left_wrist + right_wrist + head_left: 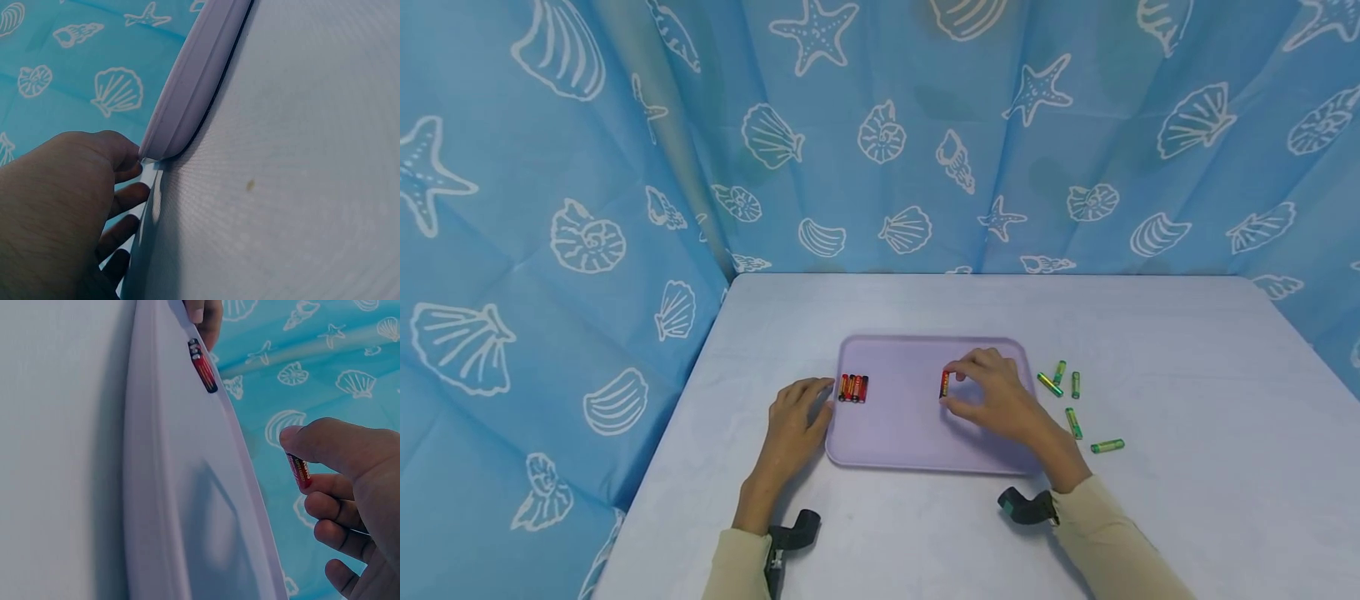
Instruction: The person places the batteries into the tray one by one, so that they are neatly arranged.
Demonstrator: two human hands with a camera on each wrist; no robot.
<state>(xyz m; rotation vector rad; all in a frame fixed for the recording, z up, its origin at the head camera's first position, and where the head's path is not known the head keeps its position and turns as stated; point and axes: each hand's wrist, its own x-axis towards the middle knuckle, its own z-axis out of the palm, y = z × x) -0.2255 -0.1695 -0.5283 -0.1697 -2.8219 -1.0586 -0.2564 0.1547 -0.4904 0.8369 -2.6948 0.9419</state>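
My right hand (pixel 996 398) pinches a red and black battery (pixel 945 384) by its two ends, between thumb and fingertip. It holds this battery above the right half of a lilac tray (pixel 887 437); in the right wrist view the same battery (pixel 299 469) shows clear of the tray surface. Several red and black batteries (pixel 853 388) lie side by side in a row along the tray's left side. Beside that row, my left hand (pixel 795 423) rests at the tray's left edge, thumb and fingers loosely bent and apart, touching the rim (pixel 194 81).
Right of the tray, several green batteries (pixel 1107 446) lie scattered on the white-covered table (pixel 1187 375). A blue curtain (pixel 850 167) with white shell prints hangs behind and to the left. Black devices (pixel 1028 506) are worn on both wrists.
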